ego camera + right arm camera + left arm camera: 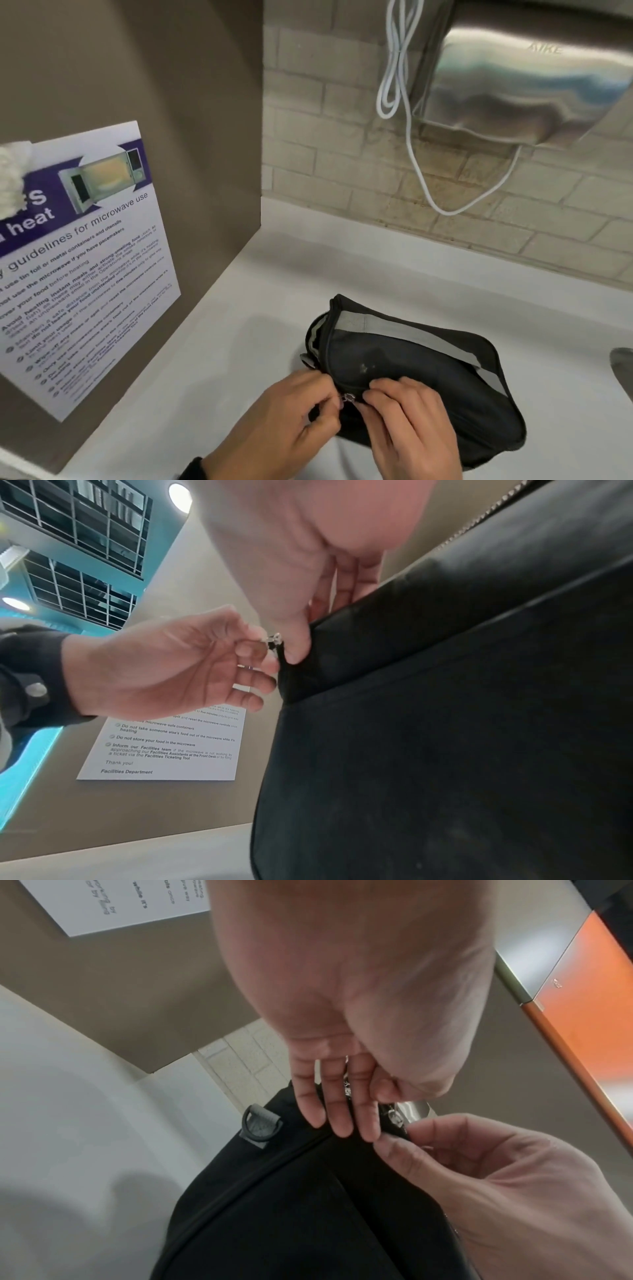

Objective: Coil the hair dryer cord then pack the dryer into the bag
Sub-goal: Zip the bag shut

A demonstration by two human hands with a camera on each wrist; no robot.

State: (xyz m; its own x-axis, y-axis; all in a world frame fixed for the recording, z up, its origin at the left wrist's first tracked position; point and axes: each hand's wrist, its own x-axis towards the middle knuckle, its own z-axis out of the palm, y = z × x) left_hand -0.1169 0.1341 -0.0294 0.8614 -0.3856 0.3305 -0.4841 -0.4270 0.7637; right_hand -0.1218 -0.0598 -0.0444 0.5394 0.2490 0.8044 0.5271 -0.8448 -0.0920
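Broadly, the white counter (239, 342) carried the black fabric bag (428, 377), bulging, grey-trimmed, its long axis running away to the right of both hands. At its near-left end the right hand (411, 421) pinched the soft cloth beside the zip while the left hand (291, 421) pinched the small metal zipper pull (348, 398). No dryer was visible, presumably inside.

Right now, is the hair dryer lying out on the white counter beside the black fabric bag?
No, the white counter holds only the black fabric bag, where the left hand pinches the metal zipper pull and the right hand grips the fabric.
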